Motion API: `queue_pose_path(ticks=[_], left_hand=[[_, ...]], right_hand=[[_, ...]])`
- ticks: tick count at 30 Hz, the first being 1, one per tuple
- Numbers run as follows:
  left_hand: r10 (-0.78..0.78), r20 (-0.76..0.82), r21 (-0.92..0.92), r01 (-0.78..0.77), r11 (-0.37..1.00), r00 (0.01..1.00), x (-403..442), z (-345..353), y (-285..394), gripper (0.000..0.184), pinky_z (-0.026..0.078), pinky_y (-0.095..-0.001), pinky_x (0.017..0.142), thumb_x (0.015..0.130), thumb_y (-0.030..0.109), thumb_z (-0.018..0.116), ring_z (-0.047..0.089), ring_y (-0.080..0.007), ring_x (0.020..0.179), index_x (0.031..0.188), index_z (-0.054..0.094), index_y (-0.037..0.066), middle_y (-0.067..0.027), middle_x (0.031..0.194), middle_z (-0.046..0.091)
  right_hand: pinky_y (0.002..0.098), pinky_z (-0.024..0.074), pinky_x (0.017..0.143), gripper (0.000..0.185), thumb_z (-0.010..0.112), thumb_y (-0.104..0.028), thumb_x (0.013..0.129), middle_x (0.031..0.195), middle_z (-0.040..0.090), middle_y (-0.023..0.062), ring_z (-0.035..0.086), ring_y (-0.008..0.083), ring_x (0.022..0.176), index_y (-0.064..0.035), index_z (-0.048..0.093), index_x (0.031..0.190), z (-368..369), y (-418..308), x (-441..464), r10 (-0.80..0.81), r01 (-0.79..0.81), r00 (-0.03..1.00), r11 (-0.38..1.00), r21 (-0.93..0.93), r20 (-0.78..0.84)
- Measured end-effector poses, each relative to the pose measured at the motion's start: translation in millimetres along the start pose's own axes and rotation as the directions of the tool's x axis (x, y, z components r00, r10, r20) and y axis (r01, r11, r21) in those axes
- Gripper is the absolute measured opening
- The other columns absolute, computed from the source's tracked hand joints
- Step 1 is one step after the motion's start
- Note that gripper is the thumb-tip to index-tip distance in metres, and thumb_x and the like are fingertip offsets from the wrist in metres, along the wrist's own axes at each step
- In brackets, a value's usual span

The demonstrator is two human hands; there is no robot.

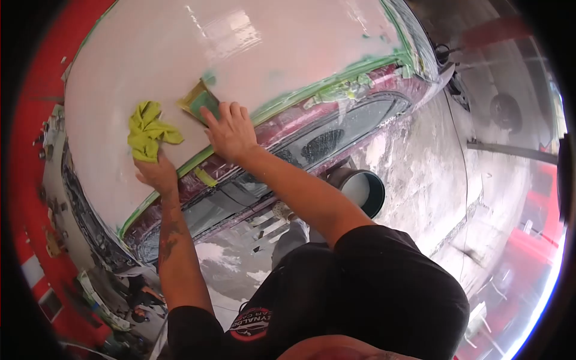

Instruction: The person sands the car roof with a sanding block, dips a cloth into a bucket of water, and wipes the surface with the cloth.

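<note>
The right hand (233,137) has its grip closed on a green sanding pad (203,103), against the pale car roof (132,60); the left (158,174) clutches a yellow cloth (149,129). Seemingly mid-rub, sliding the pad calls for even pressure.

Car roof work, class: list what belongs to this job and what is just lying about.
Belonging:
car roof
edge tape
green pad under right hand
yellow cloth in left hand
probably the bucket

Lying about, seemingly:
blurred clutter beyond the car
</note>
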State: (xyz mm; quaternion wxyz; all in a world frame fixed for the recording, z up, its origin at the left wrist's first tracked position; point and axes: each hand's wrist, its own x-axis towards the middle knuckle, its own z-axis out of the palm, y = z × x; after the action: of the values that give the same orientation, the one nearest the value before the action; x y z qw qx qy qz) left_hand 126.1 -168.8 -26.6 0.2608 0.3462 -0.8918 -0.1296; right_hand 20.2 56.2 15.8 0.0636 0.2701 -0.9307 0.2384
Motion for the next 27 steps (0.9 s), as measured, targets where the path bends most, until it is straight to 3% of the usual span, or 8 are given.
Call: queue_pose_path(ticks=[1, 7, 10, 13, 18, 20, 24, 27], left_hand=[[0.001, -0.001, -0.032, -0.001, 0.999, 1.000, -0.7, -2.3, -2.4, 0.063, 0.017, -0.0669, 0.110, 0.090, 0.028, 0.067, 0.045, -0.0347, 0.133, 0.142, 0.039, 0.005, -0.0137, 0.141, 0.049], [0.049, -0.022, -0.137, -0.052, 0.989, 0.999, 1.8, -4.2, 2.0, 0.058, 0.019, -0.0628, 0.110, 0.091, 0.027, 0.066, 0.050, -0.0361, 0.127, 0.138, 0.043, 0.002, -0.0165, 0.132, 0.055], [0.041, 0.009, -0.289, -0.037, 0.956, 0.999, -0.5, -3.1, 23.2, 0.062, 0.023, -0.0607, 0.108, 0.091, 0.027, 0.066, 0.046, -0.0386, 0.128, 0.139, 0.040, -0.002, -0.0212, 0.134, 0.051], [0.107, -0.017, -0.053, -0.108, 0.993, 0.994, -6.9, 20.7, 62.2, 0.077, 0.029, -0.0598, 0.104, 0.088, 0.036, 0.068, 0.038, -0.0444, 0.131, 0.141, 0.032, -0.007, -0.0267, 0.140, 0.042], [0.210, 0.048, -0.027, -0.209, 0.977, 0.976, -12.6, 44.9, 160.0, 0.083, 0.033, -0.0566, 0.104, 0.086, 0.045, 0.070, 0.037, -0.0431, 0.134, 0.140, 0.033, -0.007, -0.0273, 0.140, 0.041], [0.208, 0.074, 0.122, -0.216, 0.969, 0.975, -17.6, 43.9, 192.2, 0.089, 0.032, -0.0563, 0.105, 0.085, 0.047, 0.071, 0.034, -0.0419, 0.137, 0.143, 0.030, -0.006, -0.0264, 0.146, 0.037], [0.302, 0.087, 0.031, -0.305, 0.952, 0.949, -22.7, 42.7, 180.2, 0.098, 0.026, -0.0585, 0.109, 0.080, 0.042, 0.077, 0.031, -0.0421, 0.140, 0.148, 0.023, -0.003, -0.0257, 0.153, 0.029], [0.320, 0.053, 0.081, -0.324, 0.943, 0.946, -23.3, 44.3, 184.6, 0.096, 0.027, -0.0580, 0.109, 0.079, 0.036, 0.078, 0.033, -0.0434, 0.138, 0.147, 0.024, -0.004, -0.0272, 0.151, 0.031]], right_hand=[[0.0449, 0.0418, 0.088, 0.050, 0.057, -0.023, 0.087, 0.110, 0.055, 0.0158, 0.051, 0.0325, 0.104, -0.0122, 0.051, 0.136, -4.7, 4.8, -2.5, -0.109, 0.108, 0.994, 0.994, 0.023, 0.022], [0.0467, 0.0468, 0.086, 0.049, 0.062, -0.035, 0.089, 0.115, 0.058, 0.0168, 0.057, 0.0352, 0.102, -0.0131, 0.052, 0.132, -90.9, 232.5, 28.6, 0.350, -0.399, 0.914, 0.868, -0.296, -0.205], [0.0470, 0.0469, 0.087, 0.047, 0.063, -0.032, 0.088, 0.112, 0.059, 0.0184, 0.057, 0.0362, 0.102, -0.0102, 0.053, 0.128, -108.6, 269.7, 34.4, 0.466, -0.556, 0.802, 0.811, -0.183, -0.373], [0.0454, 0.0451, 0.090, 0.040, 0.058, -0.021, 0.088, 0.114, 0.057, 0.0190, 0.056, 0.0351, 0.102, -0.0090, 0.053, 0.125, -83.9, 180.1, 31.7, 0.373, -0.375, 0.927, 0.907, -0.192, -0.046], [0.0442, 0.0457, 0.088, 0.047, 0.063, -0.026, 0.087, 0.113, 0.056, 0.0134, 0.054, 0.0328, 0.099, -0.0144, 0.055, 0.132, -50.2, 121.2, -1.5, -0.074, 0.075, 0.997, 0.997, 0.017, -0.034], [0.0433, 0.0464, 0.089, 0.047, 0.061, -0.022, 0.085, 0.112, 0.058, 0.0142, 0.054, 0.0340, 0.100, -0.0115, 0.054, 0.131, -88.7, 214.2, 17.3, 0.115, -0.122, 0.992, 0.982, -0.142, -0.057], [0.0475, 0.0500, 0.086, 0.037, 0.063, -0.033, 0.089, 0.114, 0.064, 0.0159, 0.058, 0.0383, 0.102, -0.0110, 0.058, 0.119, -126.7, 365.4, 47.2, 0.398, -0.491, 0.850, 0.836, -0.246, -0.344], [0.0477, 0.0503, 0.085, 0.039, 0.064, -0.027, 0.087, 0.113, 0.063, 0.0167, 0.057, 0.0394, 0.101, -0.0106, 0.060, 0.122, -132.2, 354.9, 45.1, 0.453, -0.524, 0.828, 0.834, -0.170, -0.331]])
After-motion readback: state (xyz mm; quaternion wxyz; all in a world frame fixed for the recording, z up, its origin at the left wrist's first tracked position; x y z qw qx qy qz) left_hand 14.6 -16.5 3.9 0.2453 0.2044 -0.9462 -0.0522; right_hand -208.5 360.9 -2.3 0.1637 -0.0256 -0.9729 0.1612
